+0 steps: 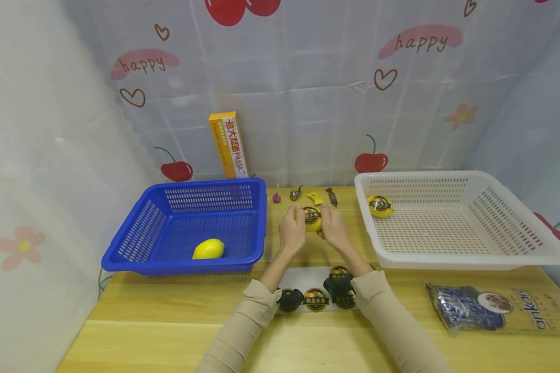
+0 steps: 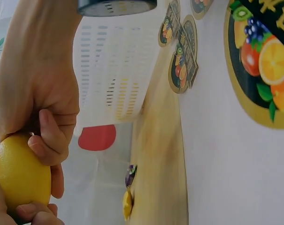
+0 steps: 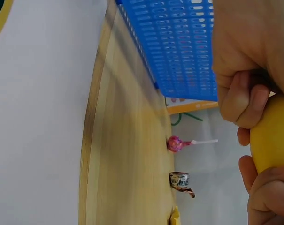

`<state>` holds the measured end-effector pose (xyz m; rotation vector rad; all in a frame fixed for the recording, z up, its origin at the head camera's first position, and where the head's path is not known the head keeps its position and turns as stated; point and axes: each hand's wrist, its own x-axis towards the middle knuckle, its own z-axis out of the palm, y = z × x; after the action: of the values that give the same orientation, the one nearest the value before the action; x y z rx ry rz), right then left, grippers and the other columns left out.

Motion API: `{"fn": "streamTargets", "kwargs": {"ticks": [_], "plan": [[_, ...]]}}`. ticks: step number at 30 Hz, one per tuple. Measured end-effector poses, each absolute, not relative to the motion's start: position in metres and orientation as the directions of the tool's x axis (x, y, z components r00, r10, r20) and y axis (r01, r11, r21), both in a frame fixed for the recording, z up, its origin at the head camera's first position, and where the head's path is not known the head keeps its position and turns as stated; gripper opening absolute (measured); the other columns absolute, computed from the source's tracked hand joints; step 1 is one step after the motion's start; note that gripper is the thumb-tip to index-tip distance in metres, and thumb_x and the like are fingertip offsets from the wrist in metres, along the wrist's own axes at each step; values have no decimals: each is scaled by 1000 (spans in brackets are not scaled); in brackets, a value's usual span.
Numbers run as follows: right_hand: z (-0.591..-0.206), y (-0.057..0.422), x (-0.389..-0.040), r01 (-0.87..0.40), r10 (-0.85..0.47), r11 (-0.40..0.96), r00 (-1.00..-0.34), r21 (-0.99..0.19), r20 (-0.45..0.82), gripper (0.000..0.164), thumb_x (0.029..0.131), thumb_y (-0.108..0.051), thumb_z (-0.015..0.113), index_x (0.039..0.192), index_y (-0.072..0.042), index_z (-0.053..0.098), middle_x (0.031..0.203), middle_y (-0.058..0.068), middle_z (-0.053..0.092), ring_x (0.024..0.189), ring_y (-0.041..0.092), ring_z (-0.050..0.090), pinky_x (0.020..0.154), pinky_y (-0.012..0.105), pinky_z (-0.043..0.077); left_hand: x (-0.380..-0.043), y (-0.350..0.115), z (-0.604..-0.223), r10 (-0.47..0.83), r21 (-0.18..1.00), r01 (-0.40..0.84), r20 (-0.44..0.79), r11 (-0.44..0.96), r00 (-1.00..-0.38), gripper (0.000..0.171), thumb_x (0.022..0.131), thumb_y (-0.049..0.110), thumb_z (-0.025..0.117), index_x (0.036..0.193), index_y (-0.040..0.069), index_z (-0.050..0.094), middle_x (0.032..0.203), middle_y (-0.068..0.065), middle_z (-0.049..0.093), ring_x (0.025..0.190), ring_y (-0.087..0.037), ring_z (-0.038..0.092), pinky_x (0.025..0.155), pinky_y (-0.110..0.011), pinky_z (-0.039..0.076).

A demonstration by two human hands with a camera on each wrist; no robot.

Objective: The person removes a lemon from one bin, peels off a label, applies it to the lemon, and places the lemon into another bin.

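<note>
As the left hand (image 1: 292,228) and right hand (image 1: 333,228) grip the labelled lemon (image 1: 313,220) with curled fingers, uneven pressure could crease its sticker (image 1: 312,215) or slip it toward the far yellow sweet (image 1: 315,198).

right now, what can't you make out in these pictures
Held lemon: head view, sides covered by left hand and right hand.
Lemon in the blue basket: head view, lower part hidden by the basket's front rim.
Sticker sheet: head view, partly covered by the wrist cameras.
Printed plastic packet: head view, right end cut off by the frame edge.
Yellow candy: right wrist view, cut off by the bottom edge.
</note>
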<state>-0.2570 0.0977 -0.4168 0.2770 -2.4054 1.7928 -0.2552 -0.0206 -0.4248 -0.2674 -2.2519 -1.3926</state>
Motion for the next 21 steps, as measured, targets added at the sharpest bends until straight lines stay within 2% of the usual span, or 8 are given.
{"fn": "streamTargets", "kwargs": {"ticks": [4, 10, 14, 18, 21], "plan": [[-413, 98, -256, -162, -62, 228, -986, -960, 152, 46, 103, -25, 22, 81, 4, 52, 52, 3, 50, 37, 7, 45, 36, 23, 42, -256, -21, -424, -88, 776, 403, 502, 486, -860, 32, 97, 18, 32, 69, 7, 44, 56, 4, 32, 48, -8, 30, 44, -20, 27], [-405, 96, -254, -116, -76, 177, -992, -977, 104, 62, 102, -42, 20, 80, 3, 56, 51, 4, 51, 37, 10, 45, 37, 24, 41, -255, -22, -419, -91, 723, 421, 552, 548, -829, 32, 96, 17, 33, 69, 7, 46, 55, 2, 34, 50, -12, 35, 45, -23, 30], [-401, 94, -252, -119, -98, 234, -990, -965, 98, 62, 97, -54, 32, 99, 4, 56, 53, 4, 51, 39, 11, 48, 40, 24, 42, -254, -22, -418, -69, 710, 431, 557, 557, -827, 33, 97, 15, 32, 67, 8, 42, 53, 4, 31, 45, -7, 28, 42, -21, 25], [-403, 92, -251, -155, -116, 236, -985, -959, 131, 55, 98, -47, 38, 104, 5, 54, 52, 7, 50, 36, 10, 46, 39, 23, 38, -253, -24, -419, -55, 727, 435, 542, 531, -839, 35, 98, 13, 29, 64, 11, 37, 52, 6, 30, 43, -4, 23, 41, -18, 21], [-405, 93, -250, -169, -128, 205, -981, -964, 144, 49, 101, -40, 33, 94, 4, 54, 54, 7, 50, 36, 9, 43, 37, 21, 36, -251, -27, -418, -56, 746, 425, 523, 512, -850, 38, 99, 12, 30, 63, 7, 41, 52, 5, 31, 44, -4, 23, 41, -18, 21]]}}
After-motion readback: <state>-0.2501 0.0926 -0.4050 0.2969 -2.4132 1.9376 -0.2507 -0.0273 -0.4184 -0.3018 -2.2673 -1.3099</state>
